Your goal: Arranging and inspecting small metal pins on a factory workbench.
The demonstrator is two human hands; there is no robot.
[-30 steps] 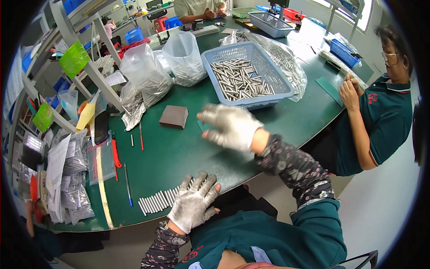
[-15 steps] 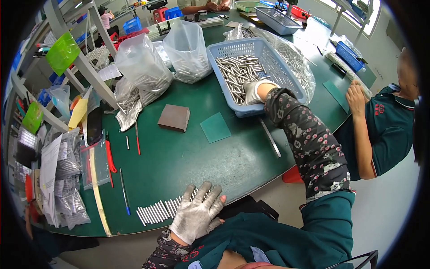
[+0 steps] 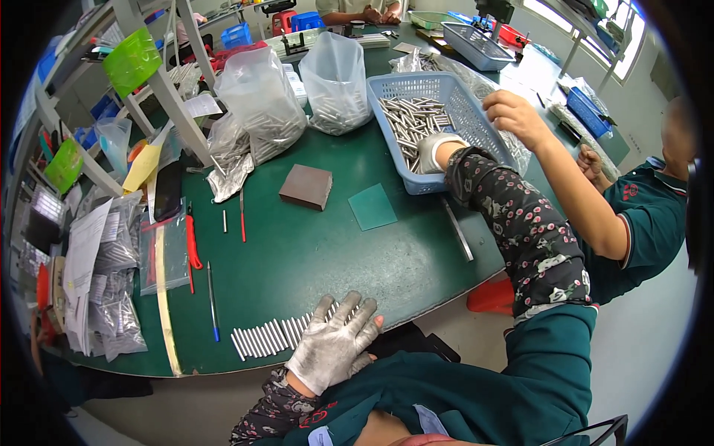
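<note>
My left hand, in a grey-smudged white glove with bare fingertips, lies flat with its fingers spread over a row of short metal pins near the table's front edge. It covers part of the row. My right hand, gloved too, reaches into a blue plastic basket and rests at the near side of a heap of loose metal pins. Its fingers are hidden, so I cannot tell whether they hold any.
Clear plastic bags of pins stand beyond a brown block and a green square sheet. A metal bar lies beside the basket. At left are a pen and red-handled tools. A co-worker's hand hovers at the basket's right rim.
The co-worker's arm has come up, bringing one hand to the basket's right side. The whole view has shifted slightly. My left hand stays on the row, my right hand in the basket.
</note>
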